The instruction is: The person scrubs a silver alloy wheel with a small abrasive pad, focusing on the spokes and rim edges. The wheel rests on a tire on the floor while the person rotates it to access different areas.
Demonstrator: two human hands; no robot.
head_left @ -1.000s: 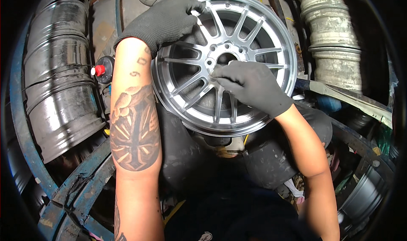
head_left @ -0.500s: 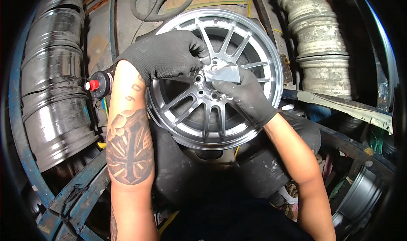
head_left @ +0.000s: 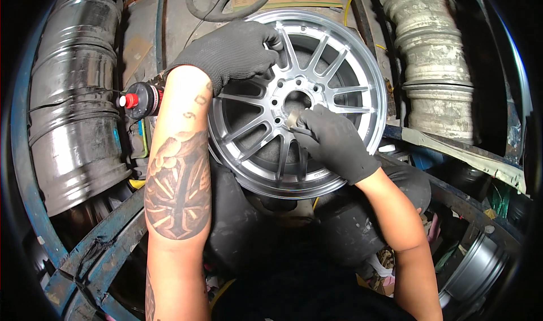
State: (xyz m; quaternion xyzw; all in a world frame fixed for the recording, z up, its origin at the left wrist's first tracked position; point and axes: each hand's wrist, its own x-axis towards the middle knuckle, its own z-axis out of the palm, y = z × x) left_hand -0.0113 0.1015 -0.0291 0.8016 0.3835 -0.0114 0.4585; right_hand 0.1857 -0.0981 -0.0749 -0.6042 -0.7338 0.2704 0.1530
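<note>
A silver multi-spoke alloy wheel rim (head_left: 355, 103) lies face up in front of me, over my lap. My right hand (head_left: 336, 141), in a dark grey glove, pinches a small folded piece of sandpaper (head_left: 293, 118) at the lower edge of the hub's centre hole. Only an edge of the sandpaper shows past the fingers. My left hand (head_left: 232, 55), gloved alike, is closed with its fingers curled over the upper left spokes. Whatever is inside those fingers, if anything, is hidden.
Dark metal rims (head_left: 79, 95) are stacked along the left, pale worn ones (head_left: 432, 61) on the right. A dark bottle with a red cap (head_left: 141, 99) stands beside my left forearm. A steering wheel (head_left: 198, 7) lies at the back. Blue metal bars (head_left: 107, 242) frame the spot.
My left hand has moved from the hub up toward the upper left spokes. My right hand has slid the sandpaper down to the hub hole's lower edge. The view has shifted slightly.
</note>
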